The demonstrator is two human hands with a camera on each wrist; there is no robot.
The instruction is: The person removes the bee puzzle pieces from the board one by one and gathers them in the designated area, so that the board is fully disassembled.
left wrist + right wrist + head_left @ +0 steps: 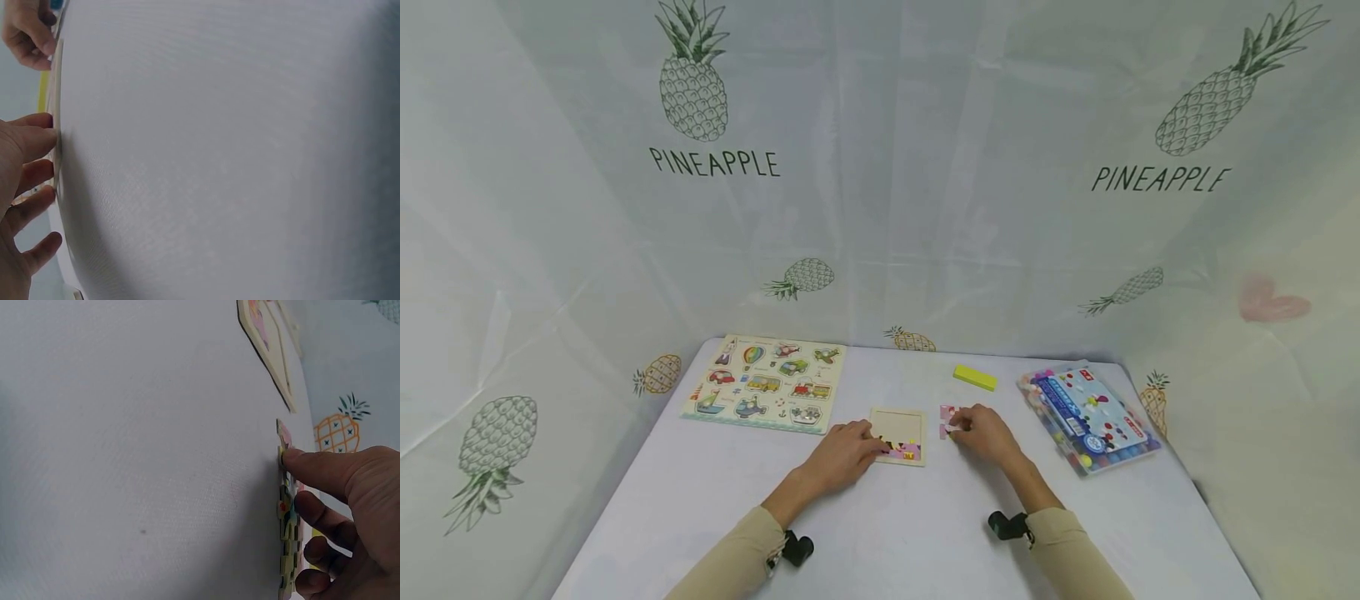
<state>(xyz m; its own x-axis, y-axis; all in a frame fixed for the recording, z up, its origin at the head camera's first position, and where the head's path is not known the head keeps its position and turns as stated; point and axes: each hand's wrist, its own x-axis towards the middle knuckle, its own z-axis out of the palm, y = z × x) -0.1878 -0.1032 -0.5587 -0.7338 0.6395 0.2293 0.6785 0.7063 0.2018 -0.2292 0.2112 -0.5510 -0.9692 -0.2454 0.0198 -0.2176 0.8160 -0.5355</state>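
Note:
A square wooden puzzle tray lies on the table, with pink and yellow pieces along its near side. My left hand rests at the tray's left side, its fingers loosely extended and touching the edge; in the left wrist view the hand has its fingers spread. Right of the tray, a small group of pink puzzle pieces lies on the table. Over them, my right hand pinches a puzzle piece between thumb and curled fingers. The fingers partly hide this piece.
A vehicle picture board lies at the back left. Behind the pieces sits a yellow block. At the right stands a clear case of colored beads with a printed card on top. A pineapple-print curtain surrounds the table.

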